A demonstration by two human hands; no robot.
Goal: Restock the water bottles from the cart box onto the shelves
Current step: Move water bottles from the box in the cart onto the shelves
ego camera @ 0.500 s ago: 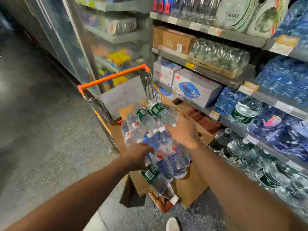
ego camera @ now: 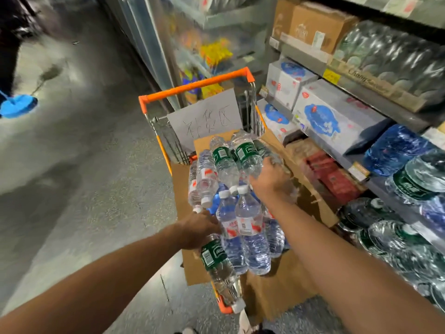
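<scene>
Left hand (ego camera: 197, 231) gripping the near end of a pile of water bottles (ego camera: 240, 203); right hand (ego camera: 271, 180) curled over the far end, against the green-labelled ones. Hands apart, pile between them, above the cardboard box (ego camera: 284, 288) in the orange-handled cart (ego camera: 192, 89). One green-labelled bottle (ego camera: 218, 266) hanging below the left hand. Shelves (ego camera: 361, 97) of boxed and wrapped water right of the right hand. Blue mop head (ego camera: 18, 104) far left.

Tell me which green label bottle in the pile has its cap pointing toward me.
The green-label bottle under the left hand, hanging off the near edge of the pile with its white cap lowest. The other green-label bottles lie at the far end, by the right hand.
</scene>
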